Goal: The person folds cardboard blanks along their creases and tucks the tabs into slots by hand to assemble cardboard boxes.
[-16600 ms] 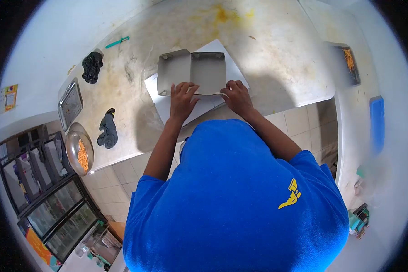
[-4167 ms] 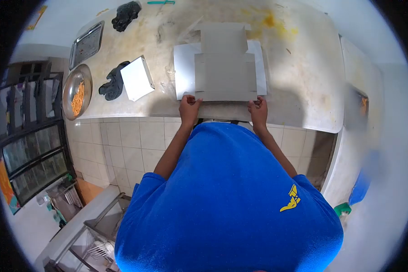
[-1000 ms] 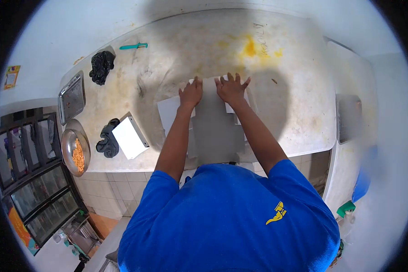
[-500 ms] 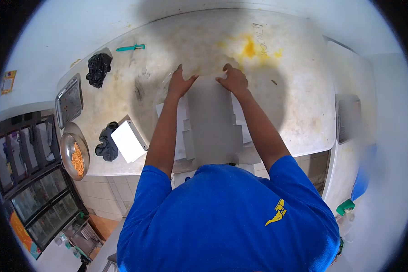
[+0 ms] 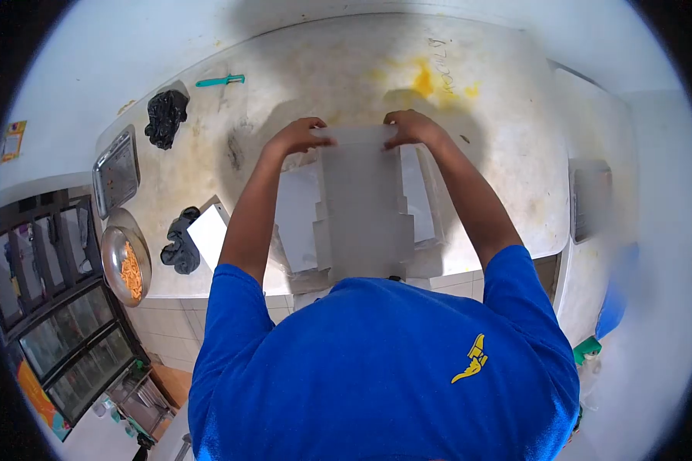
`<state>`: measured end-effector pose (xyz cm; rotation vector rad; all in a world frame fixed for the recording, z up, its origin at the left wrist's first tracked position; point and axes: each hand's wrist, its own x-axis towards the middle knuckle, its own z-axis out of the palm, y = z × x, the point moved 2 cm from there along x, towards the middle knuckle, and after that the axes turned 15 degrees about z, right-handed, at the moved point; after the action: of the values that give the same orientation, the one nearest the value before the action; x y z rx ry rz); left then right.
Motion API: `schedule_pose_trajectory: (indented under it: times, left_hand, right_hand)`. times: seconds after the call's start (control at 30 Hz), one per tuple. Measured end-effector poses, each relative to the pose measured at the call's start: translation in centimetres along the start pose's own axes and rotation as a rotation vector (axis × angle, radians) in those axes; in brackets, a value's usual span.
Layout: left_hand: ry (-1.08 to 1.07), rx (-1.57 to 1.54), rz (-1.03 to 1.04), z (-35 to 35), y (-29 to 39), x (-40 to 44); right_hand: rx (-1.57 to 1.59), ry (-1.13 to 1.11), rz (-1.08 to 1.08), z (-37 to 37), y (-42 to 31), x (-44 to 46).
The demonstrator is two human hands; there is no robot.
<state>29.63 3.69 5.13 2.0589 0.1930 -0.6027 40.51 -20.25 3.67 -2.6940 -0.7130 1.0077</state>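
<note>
A grey unfolded cardboard box blank (image 5: 361, 203) with notched side flaps stretches from my body out across the table. My left hand (image 5: 301, 137) pinches the left corner of its far flap, thumb on the near side and fingers over the far edge. At the right corner of that same flap, my right hand (image 5: 409, 129) grips in a similar way. The far flap appears bent up a little between both hands. Under the blank lie white sheets in clear plastic (image 5: 298, 207), showing on both sides.
Left on the table (image 5: 515, 192) are a white box (image 5: 208, 237), black plastic bags (image 5: 166, 118), a green-handled peeler or knife (image 5: 220, 80) and a metal tray (image 5: 117, 170). A steel bowl of orange-brown food pieces (image 5: 115, 261) stands at the left edge. Yellow stains mark the far side.
Both hands have closed from an open, spread pose onto the far flap's corners. My elbows have moved outward, and the far flap now looks raised.
</note>
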Motion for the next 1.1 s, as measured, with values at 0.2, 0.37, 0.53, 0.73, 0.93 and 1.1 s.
schedule_pose_trajectory:
  times: [0.2, 0.37, 0.53, 0.73, 0.93, 1.1]
  left_hand:
    - [-0.031, 0.413, 0.350, 0.7, -1.7, -0.6]
    - [0.107, 0.041, 0.306, 2.2, -5.9, -0.4]
    - [0.178, -0.073, 0.559, 3.0, -8.0, -0.5]
    - [0.304, 0.531, 0.946, 3.0, -6.8, -2.2]
    - [0.295, 0.955, 0.958, 4.1, -3.6, -2.6]
    - [0.302, 0.970, 0.812, 7.7, -2.8, -2.3]
  right_hand:
    - [0.047, -0.095, -0.156, 1.3, 2.5, 1.4]
    - [0.105, 0.050, -0.283, 1.4, 2.7, -1.1]
    - [0.092, 0.099, -0.345, 3.0, 3.6, -1.7]
    - [-0.115, 0.313, -0.372, 3.7, 1.4, -3.4]
    - [-0.171, 0.317, -0.451, 5.1, 0.8, -2.0]
    - [-0.166, 0.458, -0.365, 8.7, 1.1, -2.9]
